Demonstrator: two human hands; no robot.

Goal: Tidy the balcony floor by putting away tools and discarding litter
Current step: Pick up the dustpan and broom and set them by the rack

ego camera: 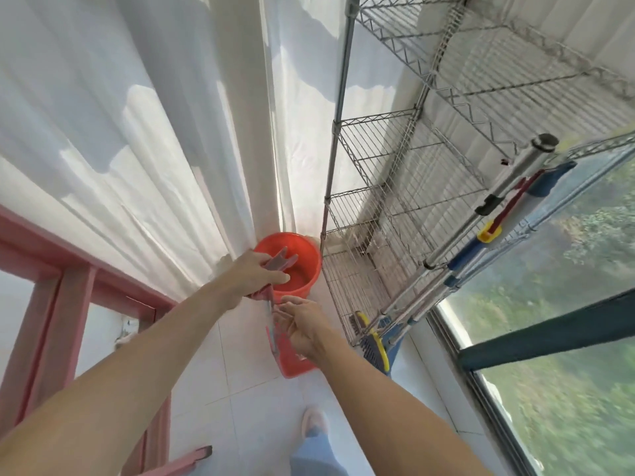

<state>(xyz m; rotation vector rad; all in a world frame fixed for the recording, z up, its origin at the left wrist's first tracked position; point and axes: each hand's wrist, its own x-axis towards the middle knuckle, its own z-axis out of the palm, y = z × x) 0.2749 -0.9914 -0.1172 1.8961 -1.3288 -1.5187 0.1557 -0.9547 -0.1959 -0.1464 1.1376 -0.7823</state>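
The left hand [261, 273] has its grip closed round the handle top of the red dustpan [290, 359], which hangs upright just in front of the orange bucket [309, 255]. The right hand [302, 326], fingers slack, holds nothing beside the shaft. We judge stowing underway; next we need a resting spot by the wire rack [371, 235].

Bucket [305, 269] on the floor [240, 379] in the far corner, with the curtain [154, 149] to its left and the wire rack [385, 207] to its right, along the window [567, 338]. Dustpan [292, 359] low, just before the bucket, its handle running up into the left hand [257, 274] at the bucket's near rim. Long-handled tools [457, 234] lean on the rack's near end, brush head [374, 352] at its foot, right of the dustpan.
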